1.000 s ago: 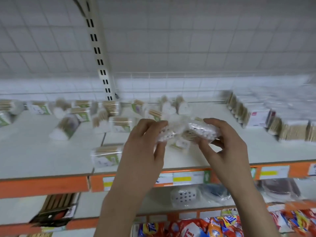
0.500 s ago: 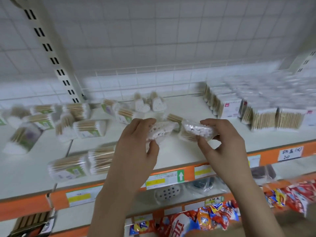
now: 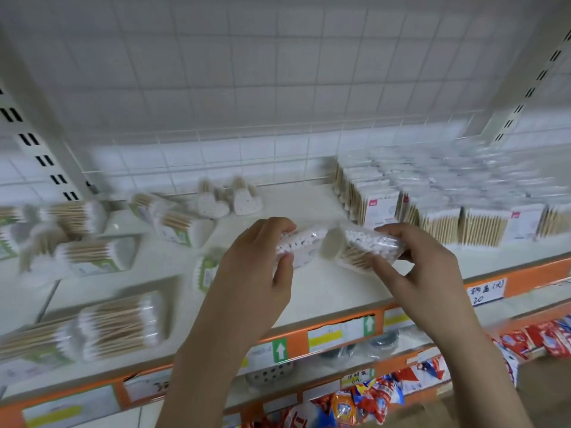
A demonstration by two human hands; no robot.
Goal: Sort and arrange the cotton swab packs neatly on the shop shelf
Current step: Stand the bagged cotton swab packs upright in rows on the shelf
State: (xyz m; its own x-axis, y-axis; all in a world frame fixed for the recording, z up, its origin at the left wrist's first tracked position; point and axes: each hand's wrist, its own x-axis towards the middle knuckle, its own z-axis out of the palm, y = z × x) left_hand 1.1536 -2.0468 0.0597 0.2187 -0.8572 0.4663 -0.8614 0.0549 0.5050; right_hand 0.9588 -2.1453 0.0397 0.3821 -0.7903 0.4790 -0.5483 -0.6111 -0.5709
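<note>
While left hand (image 3: 259,267) grips one swab pack (image 3: 301,245), right hand (image 3: 411,267) pinches another (image 3: 367,247).

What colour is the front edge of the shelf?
Orange, on the shelf edge, with white and yellow price labels; the head view shows it.

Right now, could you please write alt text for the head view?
Two hands each hold a clear cotton swab pack above a white shop shelf: left hand, right hand. Loose packs lie scattered left; neat rows stand right.
</note>
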